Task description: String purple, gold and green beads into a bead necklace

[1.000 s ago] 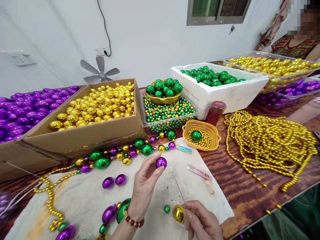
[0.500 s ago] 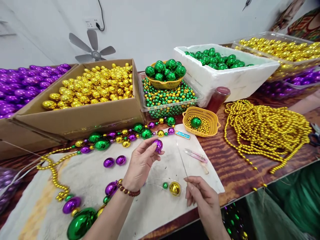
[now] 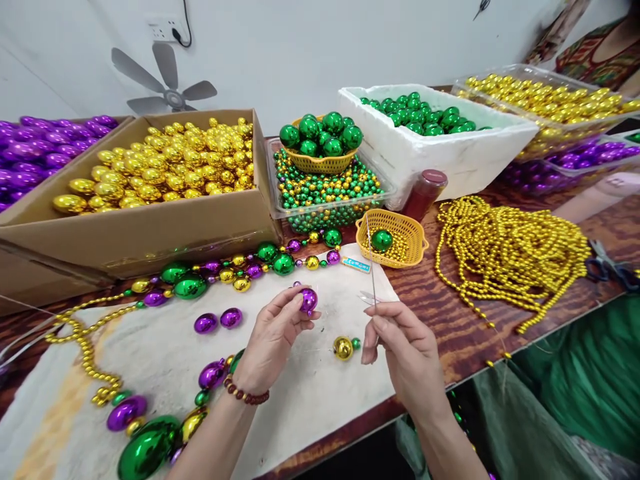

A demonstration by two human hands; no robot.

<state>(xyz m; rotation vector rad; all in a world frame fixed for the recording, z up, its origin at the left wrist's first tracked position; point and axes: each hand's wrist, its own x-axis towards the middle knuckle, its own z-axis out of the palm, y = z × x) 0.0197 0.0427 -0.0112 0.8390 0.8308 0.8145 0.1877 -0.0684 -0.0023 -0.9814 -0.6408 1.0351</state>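
Observation:
My left hand point(image 3: 275, 337) pinches a shiny purple bead point(image 3: 309, 301) between thumb and fingertips. To its right, my right hand point(image 3: 403, 340) grips a long thin needle point(image 3: 371, 263) that points upward, apart from the bead. A faint clear thread runs over the white cloth point(image 3: 300, 407). Between my hands lie a gold bead point(image 3: 343, 348) and a small green bead point(image 3: 356, 343). Two loose purple beads point(image 3: 219, 321) rest left of my left hand. A strung necklace point(image 3: 150, 447) of purple, green and gold beads lies partly behind my left forearm. Pink-handled snips point(image 3: 369, 297) are mostly hidden by my right hand.
Behind the cloth stand a cardboard box point(image 3: 200, 230) of gold beads, a clear tub point(image 3: 330, 208) of mixed beads and a foam box point(image 3: 430, 160) of green ones. A yellow basket point(image 3: 417, 248), gold bead strands point(image 3: 510, 267) and scissors point(image 3: 607, 263) lie rightward.
My right hand has risen and the needle now stands higher, before the yellow basket. The small green bead has gone from the gold bead's left to its right. The view has shifted slightly.

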